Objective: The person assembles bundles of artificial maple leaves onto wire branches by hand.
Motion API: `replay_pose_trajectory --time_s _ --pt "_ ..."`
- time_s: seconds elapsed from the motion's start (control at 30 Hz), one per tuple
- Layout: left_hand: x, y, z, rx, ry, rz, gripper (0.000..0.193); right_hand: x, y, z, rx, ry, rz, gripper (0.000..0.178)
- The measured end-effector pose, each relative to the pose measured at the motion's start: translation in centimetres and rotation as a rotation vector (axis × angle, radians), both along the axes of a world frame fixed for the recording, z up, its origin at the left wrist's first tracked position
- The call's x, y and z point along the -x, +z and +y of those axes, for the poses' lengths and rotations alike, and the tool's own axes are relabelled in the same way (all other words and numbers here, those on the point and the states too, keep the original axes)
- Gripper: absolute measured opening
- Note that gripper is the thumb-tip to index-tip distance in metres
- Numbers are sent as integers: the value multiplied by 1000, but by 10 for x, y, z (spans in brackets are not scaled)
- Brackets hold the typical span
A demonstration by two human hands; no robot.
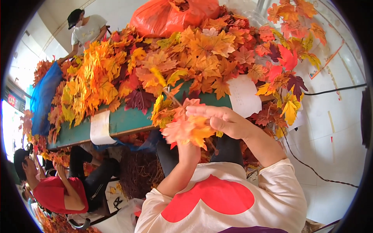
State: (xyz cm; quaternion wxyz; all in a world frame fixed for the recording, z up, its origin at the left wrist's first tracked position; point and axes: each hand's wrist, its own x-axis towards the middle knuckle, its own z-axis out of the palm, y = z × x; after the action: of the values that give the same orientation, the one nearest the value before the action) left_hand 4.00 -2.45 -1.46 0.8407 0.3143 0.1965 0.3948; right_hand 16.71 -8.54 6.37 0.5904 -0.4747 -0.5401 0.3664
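Observation:
In front of my chest is a spray of artificial maple leaves [189, 130], pink-red and orange, slightly blurred. My left hand [189, 149] comes up beneath it and holds it; the leaves cover most of those fingers. Fingers stretched out and together, my right hand [227, 121] lies along the right upper side of the spray, its thumb beside the orange leaf. A thin brown stem [172, 96] slants up and left from the leaves toward the table edge. Smaller yellow leaves [160, 110] hang just left of the spray.
Heaped autumn leaves [202, 50] cover much of the green table [74, 133]. An orange plastic bag [163, 19] sits on top; white papers [244, 95] hang over the edge. One person [87, 29] stands at the far left, another in red [60, 192] sits nearer. A black cable [311, 171] crosses the floor.

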Motion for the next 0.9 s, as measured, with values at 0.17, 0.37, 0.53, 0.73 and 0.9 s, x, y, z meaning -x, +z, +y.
replay_pose_trajectory --time_s 0.17,0.37,0.53,0.73,0.9 --pt "18 -2 20 325 -209 -94 18 -73 -20 8 101 -763 -597 17" --pt "19 33 33 465 -245 -212 14 -191 -72 -9 152 -1460 -1258 20" --pt "15 38 41 483 -309 -261 17 -215 -79 -18 125 -1366 -1255 13" --pt "13 45 46 513 -289 -206 16 -181 -30 -21 -114 -1331 -1170 11" --pt "6 41 48 583 -379 -296 15 -72 32 -22 -199 -661 -1591 9"
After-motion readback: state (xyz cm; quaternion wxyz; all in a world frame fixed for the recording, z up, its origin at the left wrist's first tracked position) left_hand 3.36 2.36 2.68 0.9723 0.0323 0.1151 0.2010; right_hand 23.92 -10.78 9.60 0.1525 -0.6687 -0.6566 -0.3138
